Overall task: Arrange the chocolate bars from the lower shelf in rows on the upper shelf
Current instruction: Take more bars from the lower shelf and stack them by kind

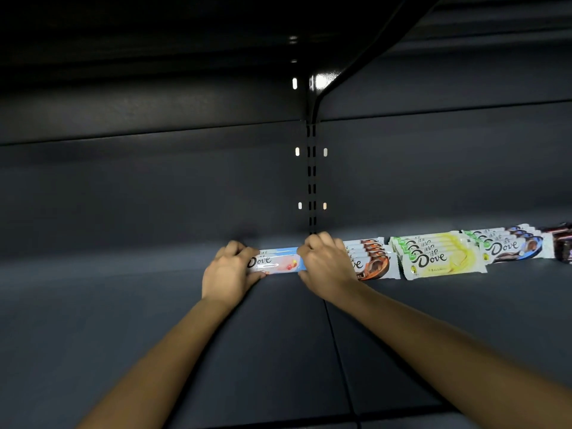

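Pale blue Dove bar (pixel 278 262) sits between both my hands, lying lengthwise left to right with the logo facing me. It is at the rear of the dark grey metal shelf (pixel 123 305), close to the back panel (pixel 154 187). I cannot tell whether it rests on the shelf surface or hangs just above it.

Left hand (pixel 229 269): fingers (pixel 236 247) curled over the top edge of the bar's left end, thumb along the lower edge, gripping it.

Right hand (pixel 328 267): fingers (pixel 318 239) curled over the right end, thumb at the lower edge, gripping likewise. Both my forearms reach in from the bottom of the view.

Rows to the right, all along the shelf's rear:
- brown Dove bars (pixel 371 261), overlapped front to back, just beside my right hand and partly hidden by it
- yellow Dove bars (pixel 439 258), next along, also overlapped
- dark blue Dove bars (pixel 510 246), further right
- dark-wrapped bars (pixel 564 246), cut off at the frame edge, label unreadable

Slotted upright (pixel 312 181) stands in the back panel directly behind my right hand. A seam (pixel 340 360) in the shelf runs forward from below it.
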{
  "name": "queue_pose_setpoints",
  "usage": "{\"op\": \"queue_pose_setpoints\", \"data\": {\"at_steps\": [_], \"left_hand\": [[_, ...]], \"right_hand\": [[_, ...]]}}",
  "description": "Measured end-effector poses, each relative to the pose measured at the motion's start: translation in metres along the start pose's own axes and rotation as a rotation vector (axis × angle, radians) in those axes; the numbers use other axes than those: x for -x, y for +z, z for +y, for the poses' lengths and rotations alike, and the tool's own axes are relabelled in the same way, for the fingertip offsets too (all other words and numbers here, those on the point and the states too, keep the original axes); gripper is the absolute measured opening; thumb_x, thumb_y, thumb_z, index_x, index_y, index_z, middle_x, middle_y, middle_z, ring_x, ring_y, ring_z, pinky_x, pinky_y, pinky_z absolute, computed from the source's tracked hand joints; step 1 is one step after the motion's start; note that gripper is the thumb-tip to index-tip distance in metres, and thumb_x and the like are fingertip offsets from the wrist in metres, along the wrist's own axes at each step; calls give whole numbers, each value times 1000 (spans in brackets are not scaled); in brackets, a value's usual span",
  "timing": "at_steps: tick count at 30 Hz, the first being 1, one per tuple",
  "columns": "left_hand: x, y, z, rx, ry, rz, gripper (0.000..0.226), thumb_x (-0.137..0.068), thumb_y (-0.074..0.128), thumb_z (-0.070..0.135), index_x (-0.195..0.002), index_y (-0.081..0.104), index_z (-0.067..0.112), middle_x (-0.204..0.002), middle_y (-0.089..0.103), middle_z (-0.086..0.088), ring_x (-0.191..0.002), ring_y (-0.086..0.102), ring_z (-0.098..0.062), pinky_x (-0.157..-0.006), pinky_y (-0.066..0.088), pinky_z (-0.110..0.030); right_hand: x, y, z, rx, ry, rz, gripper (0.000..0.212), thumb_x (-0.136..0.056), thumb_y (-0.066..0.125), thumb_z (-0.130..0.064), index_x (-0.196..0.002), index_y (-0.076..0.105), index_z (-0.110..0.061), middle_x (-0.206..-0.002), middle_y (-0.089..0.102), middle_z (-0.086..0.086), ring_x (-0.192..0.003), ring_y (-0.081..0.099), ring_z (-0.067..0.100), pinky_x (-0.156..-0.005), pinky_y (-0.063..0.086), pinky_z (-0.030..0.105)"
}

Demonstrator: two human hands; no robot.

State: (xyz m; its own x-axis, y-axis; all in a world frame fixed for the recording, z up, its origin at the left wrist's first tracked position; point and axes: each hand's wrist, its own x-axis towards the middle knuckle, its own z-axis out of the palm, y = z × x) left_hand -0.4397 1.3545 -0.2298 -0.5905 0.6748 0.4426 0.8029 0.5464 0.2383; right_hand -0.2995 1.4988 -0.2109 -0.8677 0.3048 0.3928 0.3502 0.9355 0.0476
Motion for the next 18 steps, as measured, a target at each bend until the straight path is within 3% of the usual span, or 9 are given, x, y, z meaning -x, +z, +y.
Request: {"op": "queue_pose_setpoints", "data": {"at_steps": [7, 18], "left_hand": [[0, 4, -1, -51, 73, 94, 43, -68, 78, 41, -107, 68, 25, -95, 58, 1, -93, 53, -26, -78, 46, -34], [4, -1, 3, -82, 72, 58, 48, -71, 75, 42, -113, 65, 22, -102, 58, 0, -98, 51, -26, -81, 43, -37]], "right_hand": [[1, 2, -3, 45, 1, 69, 29, -75, 68, -27, -101, 65, -13, -101, 57, 4, -97, 49, 25, -82, 39, 37], [8, 0, 2, 62, -14, 117, 24, -62, 78, -26, -83, 71, -15, -85, 60, 3, -84, 55, 24, -74, 47, 36]]}}
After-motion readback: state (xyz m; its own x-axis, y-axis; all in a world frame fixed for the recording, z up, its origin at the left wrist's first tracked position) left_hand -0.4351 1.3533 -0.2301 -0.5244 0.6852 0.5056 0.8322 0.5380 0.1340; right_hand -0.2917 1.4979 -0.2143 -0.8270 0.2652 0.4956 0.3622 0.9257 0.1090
